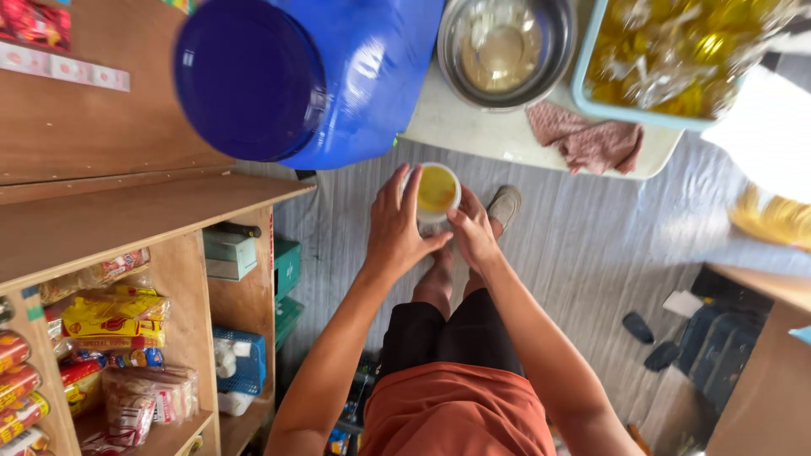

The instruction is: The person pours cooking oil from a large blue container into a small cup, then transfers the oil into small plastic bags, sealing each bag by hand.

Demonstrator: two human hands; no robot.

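Just above the middle of the frame, the left hand (397, 228) and right hand (473, 235) each keep a closed grip round the cup of yellow liquid (437, 191) below the blue drum (304, 76), best held level.
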